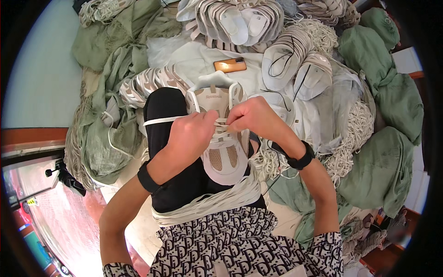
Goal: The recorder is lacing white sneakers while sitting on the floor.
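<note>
A beige and white shoe upper (224,159) lies on my lap, toe toward me, its tongue and collar pointing away. Over its lacing area both my hands meet. My left hand (196,131) is closed in a pinch on a white shoelace (159,121), whose loose end trails left across my black-clad knee. Closed too, my right hand (251,113) pinches the lace just right of centre, above the eyelets. The fingertips partly hide the lace between them. A bundle of loose white laces (207,203) lies across my lap below the toe.
Shoe uppers (154,83) are stacked at the left, and more stacked uppers (240,23) stand at the back. At the right are nested uppers (284,60) with black cord. An orange phone (230,65) lies beyond the shoe. Green sacks (378,92) and lace heaps (348,138) flank the right side.
</note>
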### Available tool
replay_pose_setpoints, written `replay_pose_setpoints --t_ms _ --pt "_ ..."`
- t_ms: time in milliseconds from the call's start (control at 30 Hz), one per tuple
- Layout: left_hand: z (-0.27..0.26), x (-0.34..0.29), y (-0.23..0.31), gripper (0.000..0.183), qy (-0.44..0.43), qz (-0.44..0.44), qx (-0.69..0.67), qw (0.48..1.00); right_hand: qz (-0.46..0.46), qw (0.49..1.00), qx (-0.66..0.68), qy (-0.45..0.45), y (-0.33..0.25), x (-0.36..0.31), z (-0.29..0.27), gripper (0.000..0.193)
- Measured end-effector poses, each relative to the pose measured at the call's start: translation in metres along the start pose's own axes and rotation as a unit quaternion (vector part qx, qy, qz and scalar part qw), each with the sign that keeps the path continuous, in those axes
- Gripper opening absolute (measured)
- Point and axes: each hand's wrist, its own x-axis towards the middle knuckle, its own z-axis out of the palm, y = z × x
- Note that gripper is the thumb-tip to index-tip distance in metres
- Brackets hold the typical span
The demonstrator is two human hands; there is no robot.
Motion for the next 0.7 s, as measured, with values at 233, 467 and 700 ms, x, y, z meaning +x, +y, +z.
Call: replay_pose_setpoints --t_ms 233,467,700 --pt "-0.010 0.003 -0.002 0.009 -0.046 -0.108 -0.245 0.962 -0.301 0.823 -0.430 0.219 0.007 -0.011 0.004 0.019" --pt "-0.017 0.024 -0.015 0.019 -0.165 -0.274 -0.542 0.777 -0.325 0.795 -0.353 0.371 0.014 0.001 0.001 0.016" --pt "-0.013 0.034 -0.013 0.018 -0.279 -0.278 -0.510 0.765 -0.258 0.879 -0.154 0.371 0.008 -0.003 0.005 0.024"
